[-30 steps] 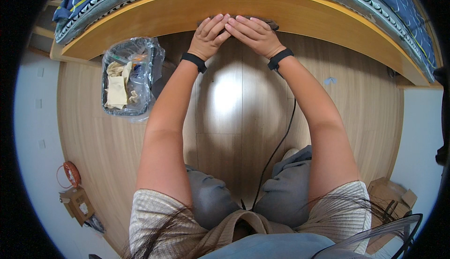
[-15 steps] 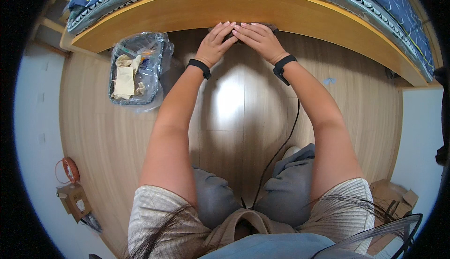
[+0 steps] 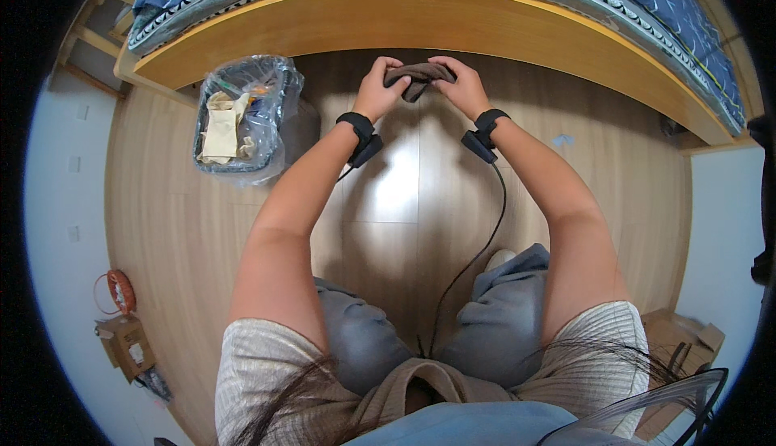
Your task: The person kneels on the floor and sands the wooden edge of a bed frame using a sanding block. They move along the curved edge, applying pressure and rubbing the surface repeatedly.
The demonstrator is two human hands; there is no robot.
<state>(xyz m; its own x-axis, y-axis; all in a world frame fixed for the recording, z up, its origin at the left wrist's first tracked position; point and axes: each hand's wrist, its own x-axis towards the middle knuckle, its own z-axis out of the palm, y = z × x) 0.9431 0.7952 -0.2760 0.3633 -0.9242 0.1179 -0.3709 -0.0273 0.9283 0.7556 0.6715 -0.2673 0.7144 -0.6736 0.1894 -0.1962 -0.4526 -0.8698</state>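
Note:
A crumpled dark brown cloth (image 3: 418, 73) hangs stretched between my two hands, in front of the bed's wooden side board. My left hand (image 3: 377, 92) grips its left end, with the thumb toward the middle. The right end is pinched in my right hand (image 3: 463, 88). A short fold of the cloth droops between the hands. Whether the cloth is a rag or a garment I cannot tell. Both wrists carry black bands with small black boxes on their inner sides.
The bed's wooden side board (image 3: 420, 18) spans the far side. To the left stands a bin (image 3: 196, 140) lined with clear plastic, holding cream-coloured scraps. A black cable (image 3: 485, 240) runs from my right wrist. Cardboard boxes (image 3: 129, 347) sit by the walls.
My hands were lying flat, fingertips together, over the dark cloth by the bed board. Now they have drawn apart and nearer to me, with fingers closed on the cloth's ends.

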